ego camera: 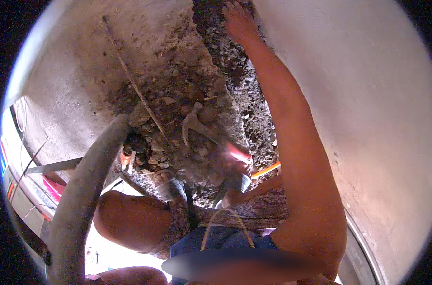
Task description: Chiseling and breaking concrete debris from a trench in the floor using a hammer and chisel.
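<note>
My right hand (239,23) reaches far forward into a dark, rough channel (233,57) along the foot of the wall. Its fingers are spread over the soil, and no tool shows in it. My left hand is out of view. Nearer to me, a claw hammer (194,121) with a red grip lies on broken rubble (166,101). Left of the hammer, a long thin rod (134,82) rests slantwise, its near end in the rubble. A piece of orange tube (266,170) shows beside my right forearm, partly hidden by it.
A smooth plastered wall (372,117) rises along the right. At the left, a thick grey curved pole or pipe (84,192) stands close by, with a flat bar (55,165) behind it. My shod feet are on the rubble between my bent legs. A cable (23,124) hangs at the far left.
</note>
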`<state>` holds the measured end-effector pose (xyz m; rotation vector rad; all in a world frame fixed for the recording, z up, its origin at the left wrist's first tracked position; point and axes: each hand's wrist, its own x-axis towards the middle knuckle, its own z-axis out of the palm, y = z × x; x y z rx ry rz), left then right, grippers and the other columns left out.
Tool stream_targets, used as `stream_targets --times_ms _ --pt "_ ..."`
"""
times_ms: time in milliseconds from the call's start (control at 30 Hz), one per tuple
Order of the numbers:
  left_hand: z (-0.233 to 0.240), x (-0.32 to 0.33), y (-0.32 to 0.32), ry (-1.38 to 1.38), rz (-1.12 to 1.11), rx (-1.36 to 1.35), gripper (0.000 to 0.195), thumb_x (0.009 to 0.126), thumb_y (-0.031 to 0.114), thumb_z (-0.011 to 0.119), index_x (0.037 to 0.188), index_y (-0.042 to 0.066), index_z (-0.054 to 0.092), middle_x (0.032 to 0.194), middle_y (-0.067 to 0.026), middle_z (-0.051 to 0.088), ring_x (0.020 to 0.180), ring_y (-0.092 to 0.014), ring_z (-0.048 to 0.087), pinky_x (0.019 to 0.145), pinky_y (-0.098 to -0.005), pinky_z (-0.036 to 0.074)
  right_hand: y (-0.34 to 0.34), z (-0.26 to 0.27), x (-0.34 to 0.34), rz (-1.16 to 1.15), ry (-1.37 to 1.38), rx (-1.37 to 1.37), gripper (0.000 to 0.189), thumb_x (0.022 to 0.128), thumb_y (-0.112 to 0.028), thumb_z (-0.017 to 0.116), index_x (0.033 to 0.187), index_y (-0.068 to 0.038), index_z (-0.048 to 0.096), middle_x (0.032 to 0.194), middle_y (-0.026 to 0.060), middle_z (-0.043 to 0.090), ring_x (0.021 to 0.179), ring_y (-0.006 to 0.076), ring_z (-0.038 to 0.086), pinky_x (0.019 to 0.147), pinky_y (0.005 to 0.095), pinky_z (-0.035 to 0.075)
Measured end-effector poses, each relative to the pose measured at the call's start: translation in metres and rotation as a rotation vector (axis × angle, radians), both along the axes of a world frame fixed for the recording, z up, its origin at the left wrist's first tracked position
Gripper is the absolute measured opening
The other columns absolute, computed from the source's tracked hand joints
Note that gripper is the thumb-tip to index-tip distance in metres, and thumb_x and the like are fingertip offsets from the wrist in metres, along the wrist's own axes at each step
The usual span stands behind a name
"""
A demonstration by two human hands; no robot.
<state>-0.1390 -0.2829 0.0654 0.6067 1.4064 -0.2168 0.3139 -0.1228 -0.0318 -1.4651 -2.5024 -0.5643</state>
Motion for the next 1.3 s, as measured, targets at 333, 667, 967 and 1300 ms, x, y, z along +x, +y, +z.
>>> stream_targets --times_ms 333,667,967,1300 --pt "-0.003 -0.022 -0.002 0.051 -0.229 0.089 0.029 0.085 0.025 0.067 0.095 -0.002 0.068 0.087 -0.0136 0.069 0.072 -0.027 0.066 0.067 -0.0418 0.054 -0.116 0.013 -0.024 -0.105 -0.221 -0.437 0.038 0.090 -0.031 0.053 0.119 -0.007 0.060 0.133 0.0073 0.051 0.124 0.0308 0.043 0.105 0.0455 0.034" --pt "-0.009 -0.019 -0.007 -0.020 -0.179 0.044 0.028 0.086 0.023 0.066 0.096 -0.002 0.068 0.089 -0.0138 0.069 0.071 -0.027 0.067 0.066 -0.0424 0.054 -0.189 0.018 -0.059 -0.745 0.644 -0.588 0.039 0.088 -0.042 0.056 0.115 -0.014 0.063 0.118 0.0115 0.059 0.110 0.0324 0.054 0.095 0.0436 0.043" --pt "0.014 -0.069 -0.033 0.121 -0.279 0.298 0.027 0.087 0.021 0.063 0.101 -0.002 0.068 0.091 -0.0148 0.069 0.079 -0.028 0.068 0.072 -0.0420 0.055 -0.176 0.082 -0.085 -0.587 1.236 -0.869 0.043 0.078 -0.038 0.070 0.104 -0.003 0.067 0.104 0.0166 0.066 0.101 0.0294 0.061 0.090 0.0385 0.046" --pt "0.062 -0.097 -0.043 0.248 -0.373 0.389 0.025 0.087 0.021 0.063 0.100 0.000 0.068 0.091 -0.0152 0.069 0.080 -0.027 0.068 0.072 -0.0410 0.054 -0.146 0.076 -0.153 -0.646 0.772 -0.626 0.073 0.089 -0.061 0.046 0.136 -0.006 0.044 0.134 0.0279 0.046 0.124 0.0431 0.044 0.105 0.0515 0.032"
